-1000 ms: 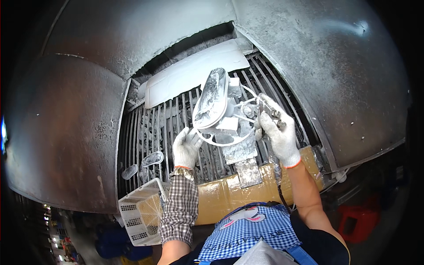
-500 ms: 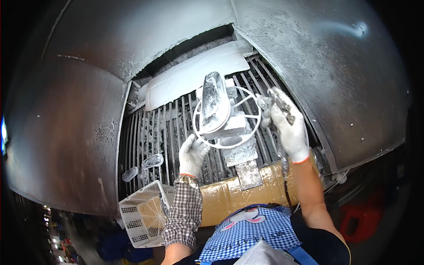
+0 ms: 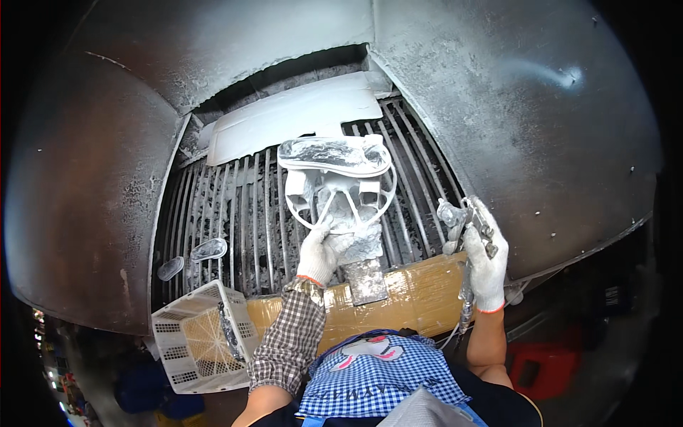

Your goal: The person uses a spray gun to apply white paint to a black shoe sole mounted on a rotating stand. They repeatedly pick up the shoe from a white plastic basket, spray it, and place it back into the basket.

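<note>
A white spoked turntable wheel (image 3: 302, 217) stands over the bars at the centre. On top of it a shoe-sole-shaped piece (image 3: 331, 155), white-rimmed with a dark, white-streaked face, lies crosswise. My gloved left hand (image 3: 318, 257) is at the wheel's near rim, fingers closed on it as far as I can see. Off to the right, my gloved right hand (image 3: 489, 267) is wrapped round a spray gun (image 3: 454, 217) coated in pale residue. A hose (image 3: 466, 299) hangs below the gun. The gun is apart from the sole and the wheel.
Dark metal bars (image 3: 242, 213) form the bench, with two small clear oval pieces (image 3: 208, 249) at left. A white plastic basket (image 3: 188, 363) stands at the near left. Behind lies a white sheet (image 3: 284, 117). Metal booth walls (image 3: 541, 164) enclose the sides. Tan wrapped padding (image 3: 420, 292) covers the front edge.
The wheel has turned, so the sole lies sideways instead of lengthwise. My right hand has drawn the spray gun nearer to me, away from the wheel. My left hand stays at the rim.
</note>
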A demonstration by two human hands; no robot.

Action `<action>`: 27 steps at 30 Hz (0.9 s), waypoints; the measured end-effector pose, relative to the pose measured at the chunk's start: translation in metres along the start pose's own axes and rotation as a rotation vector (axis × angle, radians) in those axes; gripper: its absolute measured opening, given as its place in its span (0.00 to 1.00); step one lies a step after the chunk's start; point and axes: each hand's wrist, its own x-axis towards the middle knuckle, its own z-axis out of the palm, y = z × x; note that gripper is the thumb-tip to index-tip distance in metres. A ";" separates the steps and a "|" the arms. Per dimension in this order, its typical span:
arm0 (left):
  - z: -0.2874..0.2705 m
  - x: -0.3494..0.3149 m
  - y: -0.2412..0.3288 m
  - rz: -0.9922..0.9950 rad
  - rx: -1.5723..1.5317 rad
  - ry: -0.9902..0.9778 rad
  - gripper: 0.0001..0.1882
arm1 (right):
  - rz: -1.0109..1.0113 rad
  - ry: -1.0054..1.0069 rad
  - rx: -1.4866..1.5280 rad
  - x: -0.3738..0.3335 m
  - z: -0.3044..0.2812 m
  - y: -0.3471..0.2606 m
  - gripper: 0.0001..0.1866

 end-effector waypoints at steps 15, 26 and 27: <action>0.035 -0.014 -0.029 -0.080 -0.020 -0.161 0.17 | -0.055 -0.061 0.109 -0.006 0.035 -0.034 0.28; 0.033 -0.016 -0.029 -0.142 -0.017 -0.130 0.18 | -0.157 0.047 0.067 0.016 0.040 -0.017 0.29; 0.029 -0.018 -0.028 -0.139 -0.028 -0.141 0.18 | -0.160 0.045 0.074 0.014 0.043 -0.015 0.29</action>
